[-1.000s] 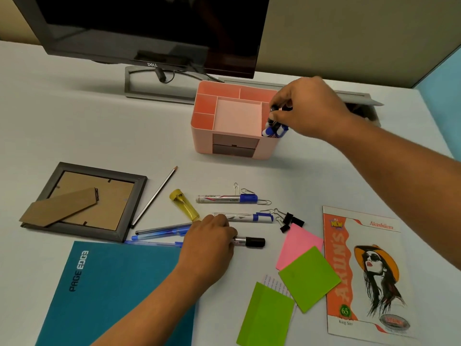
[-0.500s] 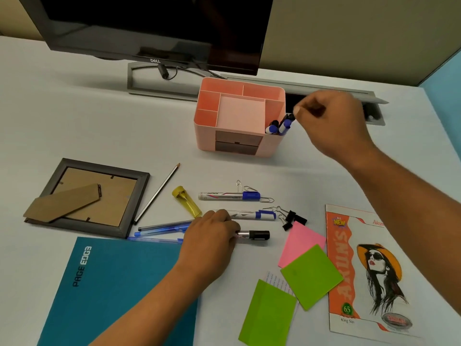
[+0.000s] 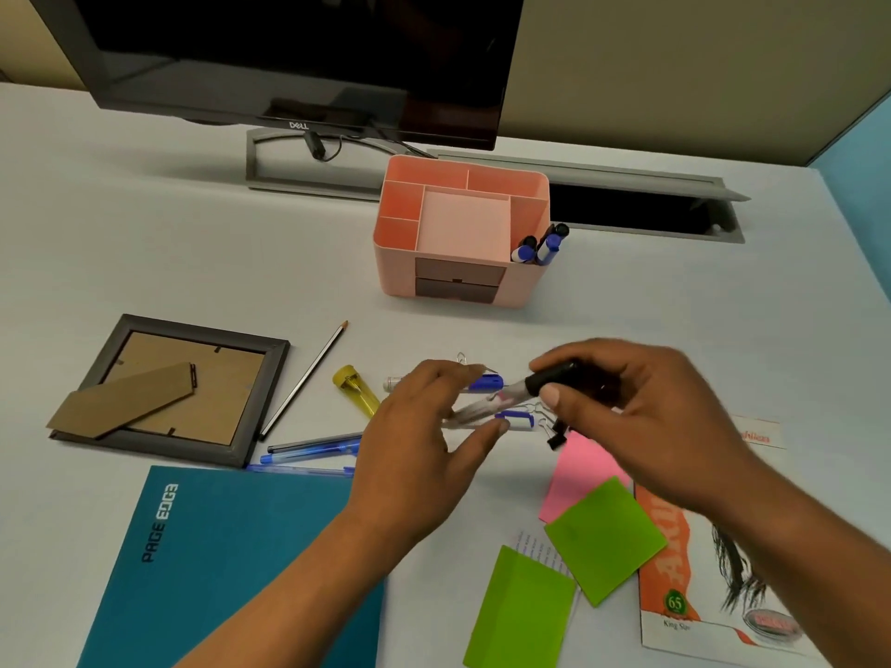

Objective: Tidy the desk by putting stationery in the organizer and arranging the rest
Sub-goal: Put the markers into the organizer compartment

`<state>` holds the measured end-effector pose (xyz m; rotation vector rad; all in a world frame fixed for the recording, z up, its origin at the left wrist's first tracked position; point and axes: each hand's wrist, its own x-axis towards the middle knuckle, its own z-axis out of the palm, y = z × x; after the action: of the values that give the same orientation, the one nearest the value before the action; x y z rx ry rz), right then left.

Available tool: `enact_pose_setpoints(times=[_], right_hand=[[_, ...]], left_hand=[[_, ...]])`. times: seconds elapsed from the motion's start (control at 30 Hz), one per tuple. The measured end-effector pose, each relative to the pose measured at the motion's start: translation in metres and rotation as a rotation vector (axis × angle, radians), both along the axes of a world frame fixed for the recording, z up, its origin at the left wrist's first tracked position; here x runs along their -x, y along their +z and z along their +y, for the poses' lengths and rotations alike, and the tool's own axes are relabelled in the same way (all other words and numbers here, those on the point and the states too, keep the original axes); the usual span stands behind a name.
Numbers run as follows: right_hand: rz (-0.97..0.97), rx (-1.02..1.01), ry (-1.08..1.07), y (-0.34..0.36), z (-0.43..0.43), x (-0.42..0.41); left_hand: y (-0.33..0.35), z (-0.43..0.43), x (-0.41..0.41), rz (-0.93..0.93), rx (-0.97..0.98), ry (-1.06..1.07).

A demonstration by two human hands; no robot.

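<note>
The pink organizer (image 3: 528, 286) stands behind the clutter, with several blue-capped markers (image 3: 540, 245) upright in its right front compartment. My right hand (image 3: 636, 407) pinches the black cap end of a black-capped marker (image 3: 545, 380), held above the desk. Its pale barrel reaches into my left hand (image 3: 424, 426), whose fingers and thumb are spread apart around it. Two blue-capped markers (image 3: 487, 382) (image 3: 518, 419) lie under the hands. Blue pens (image 3: 313, 450), a pencil (image 3: 308, 378) and a yellow lighter-like item (image 3: 357, 390) lie to the left.
Black binder clips (image 3: 557, 438) and paper clips lie by a pink sticky note (image 3: 578, 465). Green notes (image 3: 607, 537) (image 3: 520, 609), a booklet (image 3: 723, 595), a teal notebook (image 3: 217, 571) and a face-down photo frame (image 3: 168, 388) ring the hands. A monitor (image 3: 299, 55) and an open cable slot (image 3: 627, 209) are behind.
My right hand left the markers in the organizer and came down to the middle. My left hand lifted the black-capped marker off the desk, and my right hand now pinches its cap.
</note>
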<state>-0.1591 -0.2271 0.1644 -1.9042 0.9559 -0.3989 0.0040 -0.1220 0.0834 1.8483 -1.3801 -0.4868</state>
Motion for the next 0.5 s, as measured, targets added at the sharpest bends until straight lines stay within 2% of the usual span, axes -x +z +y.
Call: enact_pose_setpoints(times=[0.07,0.27,0.37,0.5], right_hand=[[-0.046,0.120,-0.027,0.020,-0.012,0.002],[-0.102,0.471,-0.124,0.070,-0.078,-0.001],[-0.017,0.600,-0.135,0.079,-0.109,-0.012],[0.204,0.674,-0.036,0.075,-0.139,-0.031]], left_hand=[[-0.001,-0.002,-0.002,-0.013,-0.051,0.028],[-0.019,-0.005,-0.010,-0.268,-0.254,-0.031],[-0.028,-0.007,-0.011,-0.341,-0.337,-0.074],[-0.035,-0.009,-0.012,-0.388,-0.392,-0.089]])
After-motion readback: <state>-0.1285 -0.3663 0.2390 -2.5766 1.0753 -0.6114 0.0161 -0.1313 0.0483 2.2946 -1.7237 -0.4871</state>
